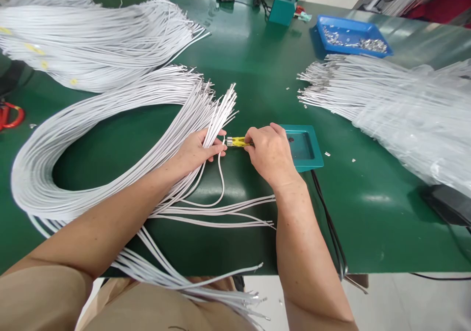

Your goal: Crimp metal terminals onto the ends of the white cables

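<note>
My left hand (198,151) is closed around a bunch of white wires (225,107), whose cut ends point up and away from me. One wire is singled out between its thumb and fingers, looping down below the hand. In my right hand (270,149) is a small yellow tool (239,142) with a metal tip; its exact kind is unclear. The tip meets or nearly meets the single wire's end at my left fingertips. Behind my right hand sits a teal box (311,160) with a recessed top, partly hidden.
A looped wire bundle (33,174) lies at left, with another bundle (99,41) behind it. Plastic-wrapped wires (415,115) lie at right, near a blue tray (353,24) of small metal parts. Red-handled scissors (13,116) and a teal device (282,8) are farther off.
</note>
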`<move>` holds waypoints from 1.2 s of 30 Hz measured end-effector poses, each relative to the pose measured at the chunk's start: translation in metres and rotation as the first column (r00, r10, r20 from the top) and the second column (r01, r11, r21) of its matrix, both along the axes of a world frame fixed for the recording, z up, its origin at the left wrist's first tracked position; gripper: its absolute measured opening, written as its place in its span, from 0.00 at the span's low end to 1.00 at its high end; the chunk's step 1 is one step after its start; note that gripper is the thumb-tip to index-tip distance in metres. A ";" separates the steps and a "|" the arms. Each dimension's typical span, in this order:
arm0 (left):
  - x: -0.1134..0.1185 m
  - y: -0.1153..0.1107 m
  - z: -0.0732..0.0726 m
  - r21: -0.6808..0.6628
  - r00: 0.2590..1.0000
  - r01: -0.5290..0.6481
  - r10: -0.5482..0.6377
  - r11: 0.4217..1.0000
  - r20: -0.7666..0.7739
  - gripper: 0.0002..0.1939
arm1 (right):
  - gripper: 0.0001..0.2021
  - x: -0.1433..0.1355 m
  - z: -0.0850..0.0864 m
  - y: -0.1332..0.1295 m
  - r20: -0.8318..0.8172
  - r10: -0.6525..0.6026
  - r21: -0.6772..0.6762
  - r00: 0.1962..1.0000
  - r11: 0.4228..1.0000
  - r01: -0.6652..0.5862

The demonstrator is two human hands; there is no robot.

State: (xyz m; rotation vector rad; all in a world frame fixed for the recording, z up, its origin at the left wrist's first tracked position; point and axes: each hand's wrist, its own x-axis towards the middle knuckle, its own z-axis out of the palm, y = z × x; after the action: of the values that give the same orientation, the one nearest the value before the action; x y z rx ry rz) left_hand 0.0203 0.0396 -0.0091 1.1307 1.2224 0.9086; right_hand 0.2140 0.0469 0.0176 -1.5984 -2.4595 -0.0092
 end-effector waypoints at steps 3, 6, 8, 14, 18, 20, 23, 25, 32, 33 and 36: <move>0.001 0.000 -0.004 0.023 1.000 -0.003 0.003 1.000 -0.003 0.23 | 0.10 0.001 -0.003 0.002 -0.034 0.021 0.029 0.999 0.999 -0.020; 0.001 0.002 -0.010 0.048 1.000 -0.016 0.016 0.999 -0.012 0.21 | 0.11 0.001 -0.006 0.004 -0.054 0.025 0.080 0.998 0.997 -0.021; 0.001 0.003 -0.014 0.060 0.999 -0.016 0.018 0.998 -0.027 0.21 | 0.12 0.001 -0.008 0.005 -0.054 0.020 0.096 0.998 0.995 -0.015; 0.004 0.005 -0.015 0.068 0.997 -0.018 0.023 0.998 -0.080 0.22 | 0.07 0.000 0.001 0.001 -0.046 -0.008 0.056 0.999 0.998 0.011; 0.005 0.004 -0.005 0.045 0.991 -0.020 0.026 0.999 -0.130 0.22 | 0.11 0.009 -0.002 0.000 -0.064 -0.212 0.187 0.975 0.957 0.221; 0.004 0.004 -0.003 0.032 0.990 -0.019 0.023 0.999 -0.140 0.22 | 0.15 0.014 -0.010 0.002 -0.057 -0.312 0.227 0.948 0.921 0.316; 0.001 0.005 -0.005 0.024 0.992 -0.005 0.008 1.000 -0.126 0.21 | 0.17 0.019 -0.018 0.005 -0.032 -0.327 0.217 0.945 0.920 0.326; -0.003 0.006 -0.007 0.031 0.994 -0.011 0.014 0.999 -0.104 0.21 | 0.17 0.017 -0.015 0.005 -0.045 -0.317 0.210 0.947 0.924 0.320; -0.013 0.004 -0.006 0.108 0.996 -0.082 0.079 0.991 0.031 0.23 | 0.10 -0.032 0.022 -0.023 -0.227 0.210 -0.144 0.951 0.958 -0.246; -0.013 0.004 -0.005 0.106 0.996 -0.079 0.073 0.991 0.058 0.24 | 0.11 -0.041 0.025 -0.030 -0.221 0.305 -0.235 0.926 0.905 -0.354; -0.013 0.002 -0.002 0.070 0.992 -0.096 0.090 0.993 0.091 0.25 | 0.11 -0.064 0.025 -0.049 -0.093 0.392 -0.442 0.915 0.807 -0.390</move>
State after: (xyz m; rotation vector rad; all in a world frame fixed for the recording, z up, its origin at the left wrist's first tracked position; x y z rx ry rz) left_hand 0.0078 0.0419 -0.0108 1.0876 1.1856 1.0711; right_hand 0.1504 -0.0025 0.0428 -1.1765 -2.8945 0.6762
